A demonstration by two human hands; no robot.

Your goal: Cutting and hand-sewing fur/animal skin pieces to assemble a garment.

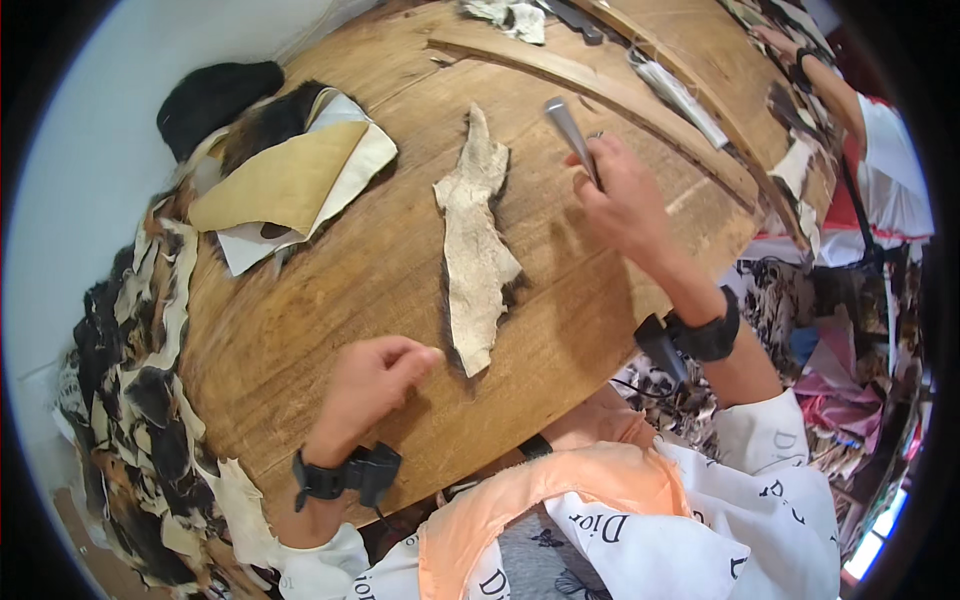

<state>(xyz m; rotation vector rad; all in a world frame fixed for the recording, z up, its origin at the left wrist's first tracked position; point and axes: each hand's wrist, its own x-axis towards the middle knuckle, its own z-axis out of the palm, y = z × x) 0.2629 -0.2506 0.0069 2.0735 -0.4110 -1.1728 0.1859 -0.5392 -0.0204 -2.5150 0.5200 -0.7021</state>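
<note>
A narrow, ragged piece of fur pelt (473, 250) lies skin side up on the wooden table, dark hair showing along its edges. Beside its lower end rests my left hand (375, 385), fingers curled in and thumb toward the pelt; a small gap parts them. No object shows in that hand. My right hand (625, 200) is raised to the right of the pelt's upper half, wrapped round a silver metal tool (566, 125). The tool's flat, flared end points up and away; its lower end is hidden in my fingers.
On the table's left lie a tan pattern sheet (280, 180), white sheets and a black fur piece (215, 100). Fur scraps (150, 400) pile along the left edge. Wooden strips (600, 95) cross the far right. Another person's hand (778, 45) works over scraps there.
</note>
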